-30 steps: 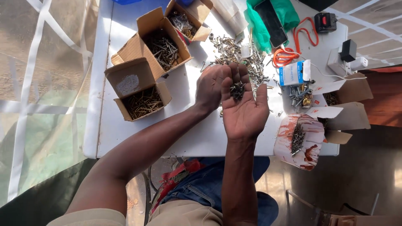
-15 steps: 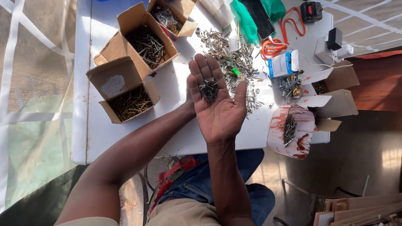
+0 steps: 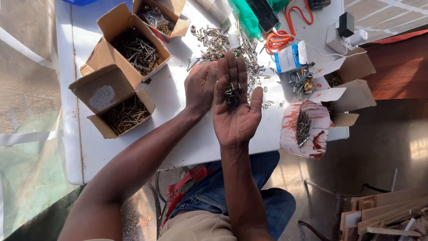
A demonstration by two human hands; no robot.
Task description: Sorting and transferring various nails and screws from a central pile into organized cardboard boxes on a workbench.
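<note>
Sunlit concrete and a stack of wooden offcuts at lower right frame a seated person in blue jeans, working at a white bench seen from above. At centre frame the right hand lies palm up, fingers spread flat, cradling a small heap of dark screws without gripping them. Just beside it, the left hand rests back-up, fingers loosely curled and touching the right palm's edge; whether it holds anything underneath cannot be told. Over the past second both hands have drifted leftward across the view and the left has slid off the heap, leaving the screws plainly on show, which suggests picking through them is paused for a look. At right, a torn red-and-white carton near the bench edge holds more dark screws. At left, an open cardboard box carries brass-coloured screws, and a second cardboard box above it holds darker ones. Farther off, at upper centre, a loose scatter of mixed screws spreads beyond the fingertips, with an orange cable and a small blue box toward upper right.
</note>
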